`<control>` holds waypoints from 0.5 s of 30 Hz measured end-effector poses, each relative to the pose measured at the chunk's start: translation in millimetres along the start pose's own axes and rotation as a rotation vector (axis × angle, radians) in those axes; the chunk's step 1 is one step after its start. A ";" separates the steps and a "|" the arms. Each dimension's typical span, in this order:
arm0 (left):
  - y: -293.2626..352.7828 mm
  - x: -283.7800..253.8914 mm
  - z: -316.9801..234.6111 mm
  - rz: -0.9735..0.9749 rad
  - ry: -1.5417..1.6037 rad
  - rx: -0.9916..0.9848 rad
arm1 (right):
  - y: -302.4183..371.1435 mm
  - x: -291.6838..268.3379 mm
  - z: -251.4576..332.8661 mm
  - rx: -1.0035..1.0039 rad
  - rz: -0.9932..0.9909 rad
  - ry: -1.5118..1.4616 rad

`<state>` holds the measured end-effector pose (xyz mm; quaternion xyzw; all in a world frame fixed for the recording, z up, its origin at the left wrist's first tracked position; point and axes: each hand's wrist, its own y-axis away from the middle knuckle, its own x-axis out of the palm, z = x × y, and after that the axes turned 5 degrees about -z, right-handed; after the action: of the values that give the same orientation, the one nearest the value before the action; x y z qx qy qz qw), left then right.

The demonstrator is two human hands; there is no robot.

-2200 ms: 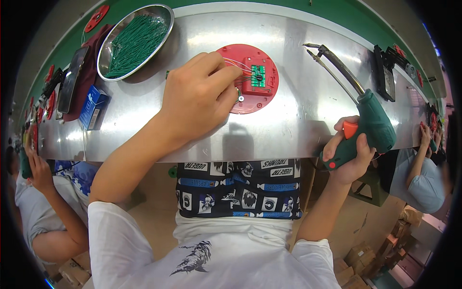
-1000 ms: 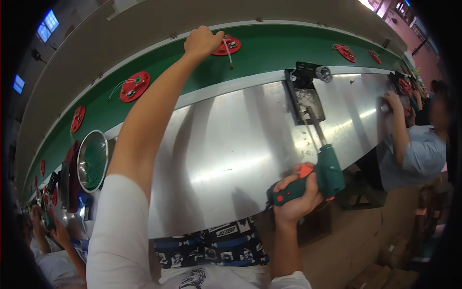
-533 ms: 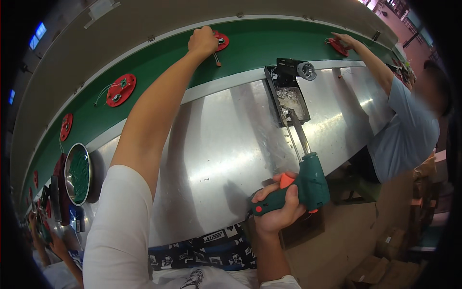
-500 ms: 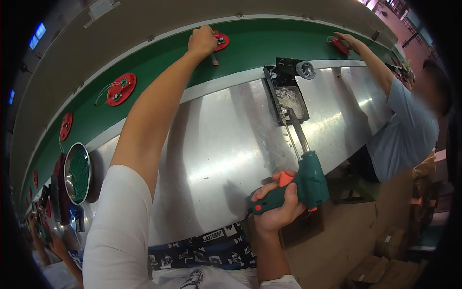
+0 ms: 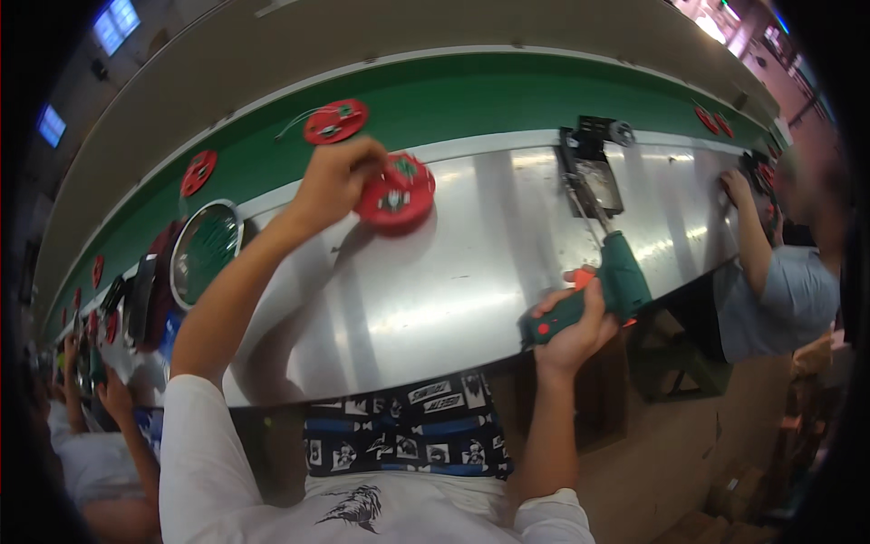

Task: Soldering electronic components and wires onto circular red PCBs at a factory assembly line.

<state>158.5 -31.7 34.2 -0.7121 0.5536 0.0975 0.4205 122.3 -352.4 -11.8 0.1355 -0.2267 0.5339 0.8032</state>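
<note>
My left hand (image 5: pixel 337 179) grips the edge of a round red disc (image 5: pixel 410 216) over the metal table. A small green circuit board and a metal part sit on the disc; motion smears the fingertips a little. In my right hand (image 5: pixel 575 339) is a green soldering gun (image 5: pixel 625 276) with an orange trigger, my fingers wrapped round its handle. Its long metal barrel reaches into a black stand (image 5: pixel 589 131) with a tray of silvery scraps. Whether the tip rests on the tray, I cannot tell.
Behind the metal table (image 5: pixel 471 308) runs a green belt (image 5: pixel 489 100) carrying another red disc (image 5: pixel 335 121) with wires and several more. A metal bowl (image 5: pixel 237 238) of green pieces stands at the left. One person (image 5: pixel 770 290) works at the right, another (image 5: pixel 91 453) at the left.
My left hand has lifted a red disc off the green belt and brought it nearer, over the metal table. My right hand still holds the soldering gun at the stand. The view has shifted.
</note>
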 end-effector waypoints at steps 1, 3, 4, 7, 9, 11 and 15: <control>22.3 -14.3 -0.3 0.029 -0.037 0.052 | -0.5 -5.5 -1.5 0.041 0.059 0.004; 61.3 -35.9 2.3 0.081 -0.095 0.008 | 0.5 -10.2 -5.2 0.040 0.045 -0.005; 76.8 -44.2 2.6 0.103 -0.080 0.010 | -1.7 -13.6 -7.6 0.001 0.042 0.051; 115.3 -70.5 -5.2 0.097 -0.039 -0.055 | 6.5 2.2 4.1 -0.073 0.039 0.151; 133.1 -88.4 -12.2 0.068 0.076 -0.273 | 4.9 -2.7 1.3 -0.072 0.064 0.176; 148.5 -101.4 4.1 -0.132 0.121 -0.177 | 3.1 -2.2 -3.4 -0.085 0.066 0.189; 152.1 -141.5 19.3 -0.519 -0.055 -0.075 | 4.9 1.2 -5.9 -0.102 0.008 0.289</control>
<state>-19.6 76.9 33.0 -0.8425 0.3366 0.0261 0.4197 119.5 -346.7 -16.4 0.0156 -0.1360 0.5390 0.8311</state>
